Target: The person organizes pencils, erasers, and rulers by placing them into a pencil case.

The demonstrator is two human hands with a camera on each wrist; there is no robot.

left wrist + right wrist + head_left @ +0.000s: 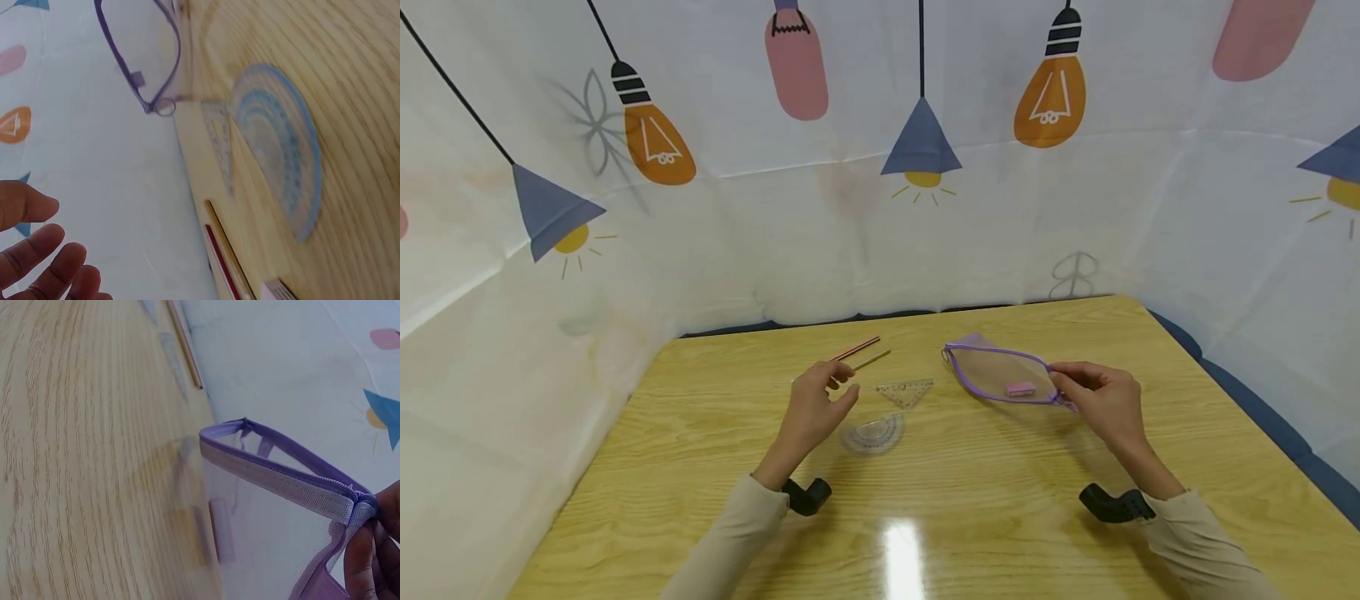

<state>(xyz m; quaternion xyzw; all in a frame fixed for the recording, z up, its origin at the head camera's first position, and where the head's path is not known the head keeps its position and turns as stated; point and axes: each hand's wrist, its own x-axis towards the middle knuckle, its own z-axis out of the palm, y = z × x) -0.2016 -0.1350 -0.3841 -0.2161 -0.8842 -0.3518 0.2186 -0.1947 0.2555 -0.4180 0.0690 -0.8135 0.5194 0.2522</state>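
Where the right hand grips, head view: the 3 o'clock end of the pouch, thumb and fingertips pinched on its rim.
Head view, pouch: on the table's far half, at 2 o'clock from the protractor; its mouth is spread wide. I cannot tell whether its underside touches the wood.
Head view, eraser: pink, within the pouch's outline, toward its 4 o'clock.
Head view, left hand: at 10 o'clock from the protractor, fingers loosely bent, a gap between thumb and fingers, nothing held.
Head view, pencils: the red pencil and gold pencil lie near 12 o'clock from the protractor, just beside the left fingertips.
Head view, triangle: clear, at 1 o'clock from the protractor, near it.
Left wrist view, left hand: at 8 o'clock from the frame's centre, relaxed, fingers parted and grasping nothing.
Left wrist view, around it: pouch at 11 o'clock, protractor at 3, both pencils between 5 and 6, and a small pale block at 5, beside them.
Right wrist view, right hand: at 4 o'clock from the frame's centre, pinching the pouch corner by the zip.
Right wrist view, pouch: open zip rim uppermost, eraser visible through its mesh; pencils lie toward 12 o'clock.
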